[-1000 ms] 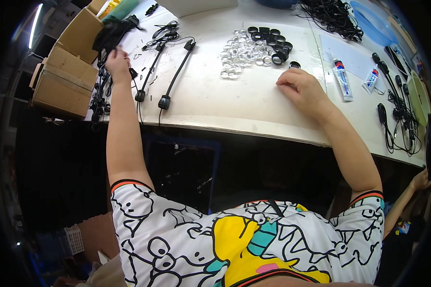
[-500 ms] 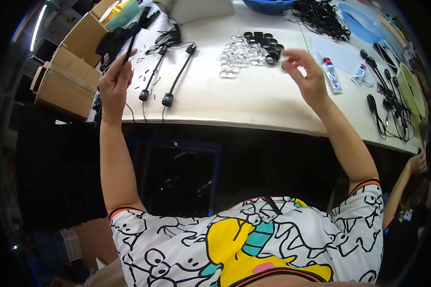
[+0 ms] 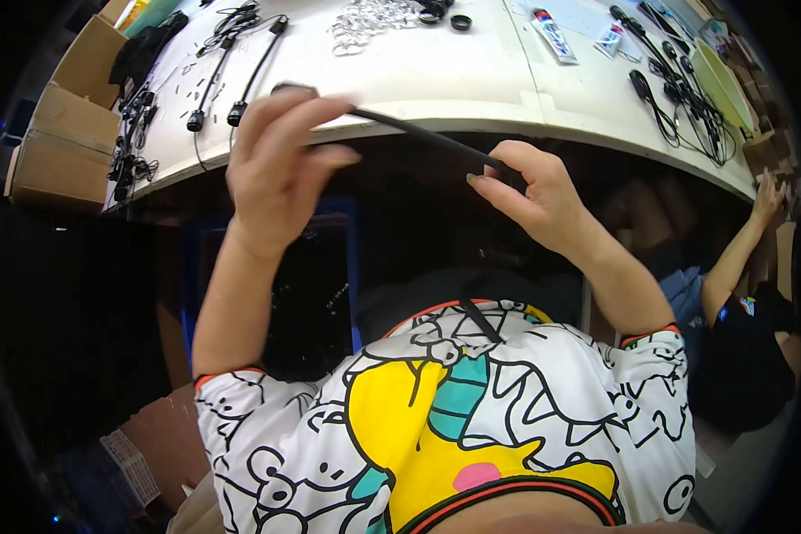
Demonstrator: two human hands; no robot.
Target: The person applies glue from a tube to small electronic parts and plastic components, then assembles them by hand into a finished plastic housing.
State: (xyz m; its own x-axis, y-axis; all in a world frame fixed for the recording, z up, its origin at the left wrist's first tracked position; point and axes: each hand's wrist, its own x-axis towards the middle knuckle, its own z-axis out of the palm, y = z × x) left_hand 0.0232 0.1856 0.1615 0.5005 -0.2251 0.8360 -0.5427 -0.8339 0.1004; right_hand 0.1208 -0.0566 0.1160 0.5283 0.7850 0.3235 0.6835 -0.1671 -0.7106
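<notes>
A thin black gooseneck rod point(image 3: 423, 135) spans the space between my two hands, just off the table's front edge. Its left end passes behind the blurred fingers of my left hand point(image 3: 280, 165), which curl round it with the thumb standing apart. A dark piece point(image 3: 294, 88) shows just above those fingers. At the other end, my right hand point(image 3: 538, 191) pinches the rod between thumb and forefinger; the tip there is hidden. Two similar black goosenecks, one point(image 3: 260, 71) nearer my left hand and one point(image 3: 212, 84) beyond it, lie on the white table point(image 3: 418, 93) with cords trailing.
Clear lens-like pieces point(image 3: 365, 27) and black rings point(image 3: 460, 22) sit at the back. Two tubes, a larger point(image 3: 554, 37) and a smaller point(image 3: 610, 40), lie right of them. Black cables point(image 3: 685, 80) and cardboard boxes point(image 3: 67, 142) flank the table. Another person's arm point(image 3: 743, 236) is at far right.
My hands have come together: the left brought the rod back from the table's left side, and the right left the black rings and took the rod's other end. The view has shifted right.
</notes>
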